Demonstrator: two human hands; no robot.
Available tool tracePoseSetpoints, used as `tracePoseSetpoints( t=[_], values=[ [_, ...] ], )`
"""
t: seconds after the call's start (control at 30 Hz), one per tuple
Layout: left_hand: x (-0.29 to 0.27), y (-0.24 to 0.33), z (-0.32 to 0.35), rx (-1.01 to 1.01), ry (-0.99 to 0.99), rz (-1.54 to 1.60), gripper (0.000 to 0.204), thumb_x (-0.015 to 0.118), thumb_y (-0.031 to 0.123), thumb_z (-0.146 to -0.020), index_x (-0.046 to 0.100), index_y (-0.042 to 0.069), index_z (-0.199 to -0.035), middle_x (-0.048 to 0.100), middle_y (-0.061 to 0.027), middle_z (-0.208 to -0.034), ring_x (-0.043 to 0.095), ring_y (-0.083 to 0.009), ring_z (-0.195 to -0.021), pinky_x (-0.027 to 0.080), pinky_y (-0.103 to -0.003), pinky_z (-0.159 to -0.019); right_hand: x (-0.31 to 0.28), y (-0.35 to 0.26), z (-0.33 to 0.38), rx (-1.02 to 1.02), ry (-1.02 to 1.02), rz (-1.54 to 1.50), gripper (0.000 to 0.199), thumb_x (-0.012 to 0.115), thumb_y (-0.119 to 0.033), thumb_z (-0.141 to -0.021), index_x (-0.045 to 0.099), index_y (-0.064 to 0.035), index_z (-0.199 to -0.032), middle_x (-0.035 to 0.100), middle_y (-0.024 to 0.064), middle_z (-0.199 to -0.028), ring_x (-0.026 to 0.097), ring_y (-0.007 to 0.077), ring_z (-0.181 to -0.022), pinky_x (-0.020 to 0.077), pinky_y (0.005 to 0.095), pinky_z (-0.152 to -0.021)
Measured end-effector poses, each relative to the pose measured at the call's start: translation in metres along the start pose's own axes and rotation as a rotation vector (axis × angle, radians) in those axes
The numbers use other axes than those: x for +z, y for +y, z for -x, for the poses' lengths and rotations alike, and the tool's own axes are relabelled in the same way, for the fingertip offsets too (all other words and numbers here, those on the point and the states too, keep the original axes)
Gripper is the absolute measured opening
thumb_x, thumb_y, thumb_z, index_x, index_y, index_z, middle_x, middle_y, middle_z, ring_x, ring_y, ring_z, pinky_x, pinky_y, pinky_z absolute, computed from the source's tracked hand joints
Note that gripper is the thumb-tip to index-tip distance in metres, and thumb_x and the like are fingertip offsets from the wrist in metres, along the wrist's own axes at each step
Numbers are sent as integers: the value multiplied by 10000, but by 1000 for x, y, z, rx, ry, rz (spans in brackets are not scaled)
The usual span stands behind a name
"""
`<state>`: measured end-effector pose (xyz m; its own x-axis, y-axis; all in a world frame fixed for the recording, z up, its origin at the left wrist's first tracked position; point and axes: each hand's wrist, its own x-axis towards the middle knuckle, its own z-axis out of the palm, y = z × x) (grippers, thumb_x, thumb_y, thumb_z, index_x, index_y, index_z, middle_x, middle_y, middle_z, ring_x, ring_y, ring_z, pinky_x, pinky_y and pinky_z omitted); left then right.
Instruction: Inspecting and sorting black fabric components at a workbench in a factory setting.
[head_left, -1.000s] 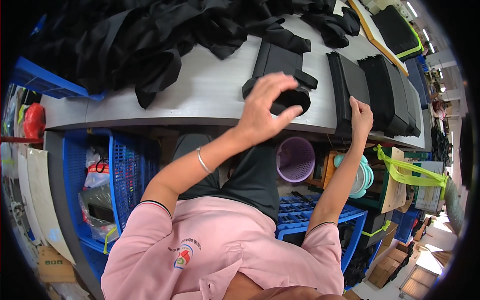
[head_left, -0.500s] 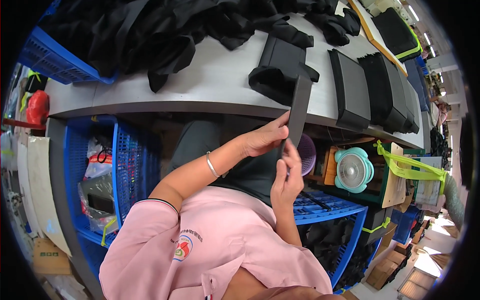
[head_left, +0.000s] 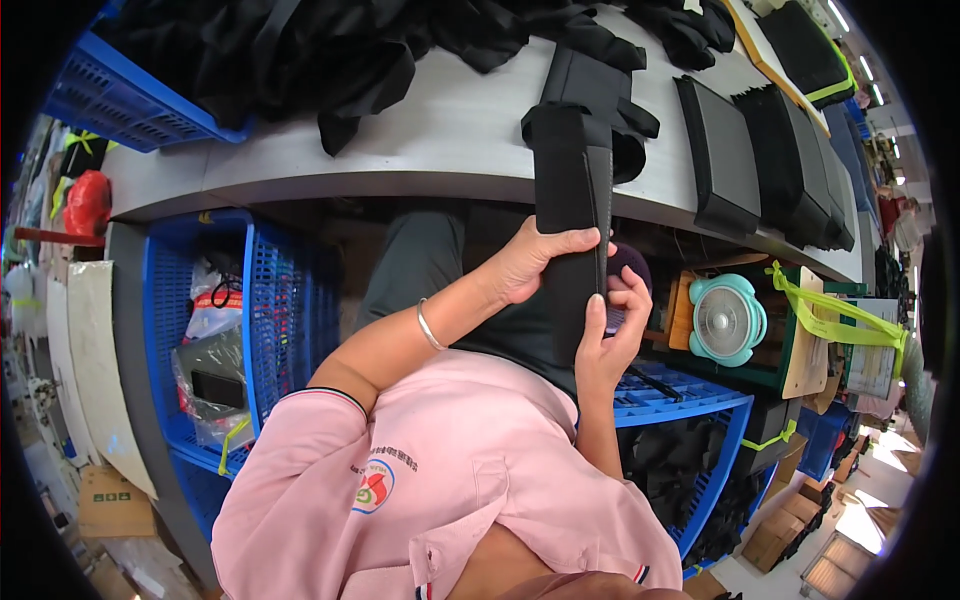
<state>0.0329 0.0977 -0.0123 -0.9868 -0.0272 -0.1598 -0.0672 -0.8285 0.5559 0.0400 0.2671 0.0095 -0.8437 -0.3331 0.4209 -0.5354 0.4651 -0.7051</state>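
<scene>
A long black panel is held upright in front of the body, between both hands, just below the bench edge. Its long axis is seen running from the lap up toward the bench, nearly vertical in the head view, with the top end overlapping the bench rim and the lower end hidden behind the right hand. The left hand is clamped on the panel's middle from the left side, thumb laid across the front face, fingers wrapped behind. The right hand is closed on the lower part from the right, fingertips pressed to the panel's edge. The left hand is set higher on the panel and nearer the bench; the right is lower and nearer the body. The panel is thus placed directly between the hands, touching both, and clear of the bench top. A folded black piece of similar make is seen lying on the bench right behind the panel's top end; whether they touch cannot be told. Black stacks are lined up farther right on the bench, and black fabric is heaped at the left. A teal fan and a blue crate are seen under the bench.
</scene>
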Motion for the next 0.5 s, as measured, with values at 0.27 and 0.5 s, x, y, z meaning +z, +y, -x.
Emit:
tracePoseSetpoints(
  t=[0.27, 0.5],
  values=[
    [4, -2, 1, 541, 254, -972, 444, 718, 366, -890, 664, 41, -1188, 469, -202, -1419, 457, -298, -1273, 427, -390, -1022, -4, 25, 1, 423, -165, -608, 471, 579, -187, -995, 462, 28, -1398, 582, 104, -1300, 542, 185, -1167, 416, 307, -1025],
    [-58, 40, -70, 893, 666, -1439, 256, 735, 101, -830, 733, 59, -1083, 547, -202, -1304, 506, -385, -1203, 435, -408, -994, -2, 56, -23, 335, -439, -487, 567, 583, -165, -981, 381, 21, -1477, 557, 125, -1361, 529, 194, -1222, 401, 312, -1051]
  ],
)
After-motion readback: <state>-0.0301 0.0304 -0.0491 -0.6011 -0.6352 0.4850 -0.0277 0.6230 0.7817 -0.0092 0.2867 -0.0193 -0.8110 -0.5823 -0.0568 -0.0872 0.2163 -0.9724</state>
